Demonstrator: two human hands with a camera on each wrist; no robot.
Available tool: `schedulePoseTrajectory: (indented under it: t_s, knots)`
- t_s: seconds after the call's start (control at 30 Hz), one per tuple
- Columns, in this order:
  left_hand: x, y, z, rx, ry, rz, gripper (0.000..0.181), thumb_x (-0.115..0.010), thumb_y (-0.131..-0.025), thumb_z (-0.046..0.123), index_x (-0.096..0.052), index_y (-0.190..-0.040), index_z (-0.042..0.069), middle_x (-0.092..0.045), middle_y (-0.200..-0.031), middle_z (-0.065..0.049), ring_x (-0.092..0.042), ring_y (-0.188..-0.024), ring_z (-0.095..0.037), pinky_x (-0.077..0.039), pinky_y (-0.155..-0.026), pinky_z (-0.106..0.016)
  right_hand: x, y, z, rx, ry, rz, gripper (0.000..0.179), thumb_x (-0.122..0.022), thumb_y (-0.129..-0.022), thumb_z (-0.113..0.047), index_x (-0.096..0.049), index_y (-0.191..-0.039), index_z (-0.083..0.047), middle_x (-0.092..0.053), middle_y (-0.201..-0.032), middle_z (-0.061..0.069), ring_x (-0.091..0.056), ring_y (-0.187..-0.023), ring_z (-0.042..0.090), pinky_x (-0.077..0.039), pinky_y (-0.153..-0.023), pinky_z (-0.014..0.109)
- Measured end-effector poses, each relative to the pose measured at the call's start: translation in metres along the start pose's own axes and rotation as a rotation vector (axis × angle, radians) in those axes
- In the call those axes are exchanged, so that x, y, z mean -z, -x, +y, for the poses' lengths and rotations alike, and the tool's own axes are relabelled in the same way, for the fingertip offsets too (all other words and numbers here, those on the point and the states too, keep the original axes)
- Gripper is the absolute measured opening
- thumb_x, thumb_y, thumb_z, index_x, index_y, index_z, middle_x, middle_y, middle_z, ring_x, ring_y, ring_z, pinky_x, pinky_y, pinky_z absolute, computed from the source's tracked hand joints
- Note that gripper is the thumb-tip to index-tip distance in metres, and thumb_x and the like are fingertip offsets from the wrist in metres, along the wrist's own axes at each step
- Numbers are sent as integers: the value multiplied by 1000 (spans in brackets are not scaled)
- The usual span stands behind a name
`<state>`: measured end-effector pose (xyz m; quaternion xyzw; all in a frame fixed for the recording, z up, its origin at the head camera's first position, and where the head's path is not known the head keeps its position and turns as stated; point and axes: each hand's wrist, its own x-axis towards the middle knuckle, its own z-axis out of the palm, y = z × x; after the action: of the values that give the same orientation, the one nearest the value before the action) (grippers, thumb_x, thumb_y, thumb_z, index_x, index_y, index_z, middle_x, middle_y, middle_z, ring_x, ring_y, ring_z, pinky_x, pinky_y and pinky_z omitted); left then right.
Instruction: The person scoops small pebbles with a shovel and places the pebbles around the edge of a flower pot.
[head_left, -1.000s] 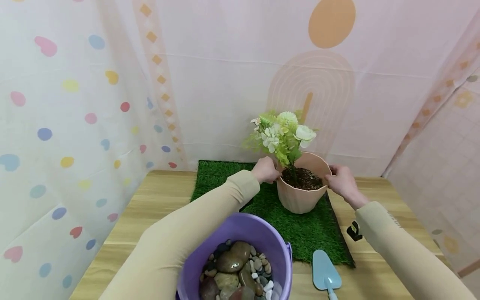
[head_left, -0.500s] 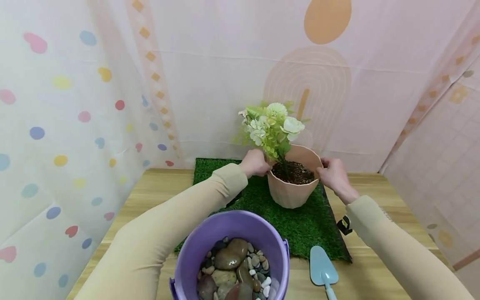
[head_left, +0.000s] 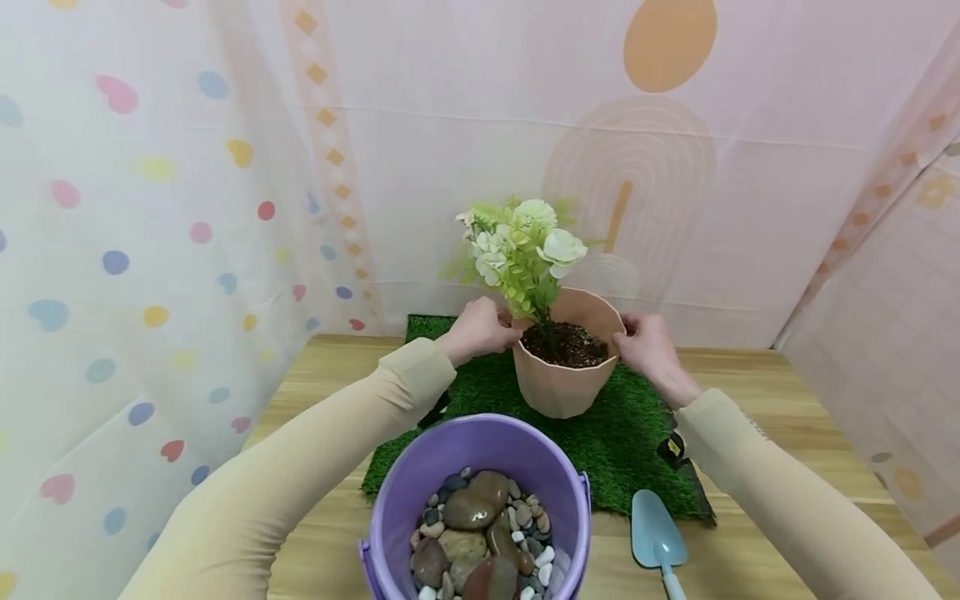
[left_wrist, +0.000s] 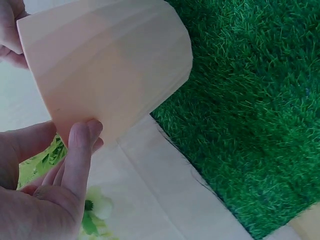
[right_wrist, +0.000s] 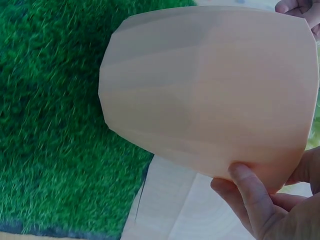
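Note:
A peach flower pot (head_left: 562, 389) stands on the green artificial turf mat (head_left: 600, 454), with dark soil (head_left: 573, 346) inside. White and pale green flowers (head_left: 525, 250) rise from the soil and lean to the left. My left hand (head_left: 480, 327) pinches the pot's left rim; in the left wrist view the thumb and fingers of that hand (left_wrist: 55, 185) sit on either side of the wall. On the opposite side my right hand (head_left: 651, 346) pinches the right rim, fingers (right_wrist: 250, 192) pressed against the outer wall in the right wrist view.
Nearest to me is a purple bucket (head_left: 390, 500) holding large wet stones (head_left: 472, 504) and small pebbles. A light blue trowel (head_left: 656, 533) lies to its right on the wooden table (head_left: 330, 379). A patterned curtain (head_left: 420, 167) hangs behind the mat.
Both hands have moved the pot leftward across the mat, flowers along with it. The mat's right part now shows more beside the pot. The head view has shifted slightly.

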<state>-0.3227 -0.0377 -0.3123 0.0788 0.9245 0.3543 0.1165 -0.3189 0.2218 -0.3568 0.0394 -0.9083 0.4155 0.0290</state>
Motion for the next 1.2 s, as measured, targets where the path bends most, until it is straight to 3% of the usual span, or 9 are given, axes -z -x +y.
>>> schedulePoseTrajectory:
  t_s: [0.13,0.23,0.43,0.9,1.1,1.2]
  knots:
    - [5,5,-11,9,36,3,29,-65,-102,16,-74,-121,-3,-78,-119,-21,-78,-98,-28,-66,-82,-29,-9,-2,-6,12,8,2,44,-50,-94,-2,-67,-133,9,-73,-124,30,-67,-103,33,-53,-81,28]
    - [7,8,-19,18,61,0,30,-65,-102,16,-73,-122,-5,-77,-121,-23,-78,-101,-31,-67,-85,-31,-15,-2,-9,17,33,4,42,-51,-93,-3,-70,-130,7,-75,-121,28,-67,-102,34,-53,-83,33]
    - [8,10,-31,66,114,-29,36,-66,-103,15,-67,-132,-7,-73,-128,-25,-77,-109,-35,-66,-96,-39,-24,-3,-11,28,50,-20,37,-52,-95,-5,-73,-125,3,-77,-114,25,-65,-87,30,-45,-65,26]
    - [4,13,-45,70,84,-59,41,-64,-105,16,-63,-137,-9,-71,-134,-27,-76,-113,-36,-66,-96,-38,-38,1,-6,-13,32,-74,38,-50,-95,-6,-73,-125,1,-76,-102,20,-56,-70,19,-40,-57,25]
    - [2,15,-48,77,133,-66,45,-63,-105,14,-58,-143,-10,-65,-142,-29,-74,-118,-38,-66,-97,-39,-41,2,-4,-26,27,-93,41,-50,-94,-5,-71,-128,1,-75,-105,20,-54,-69,18,-39,-57,25]
    - [2,14,-52,75,179,-79,50,-62,-105,15,-53,-148,-9,-60,-148,-30,-70,-124,-40,-63,-103,-43,-41,2,-3,-33,16,-108,45,-50,-93,-4,-67,-135,2,-75,-116,23,-58,-78,22,-41,-60,25]
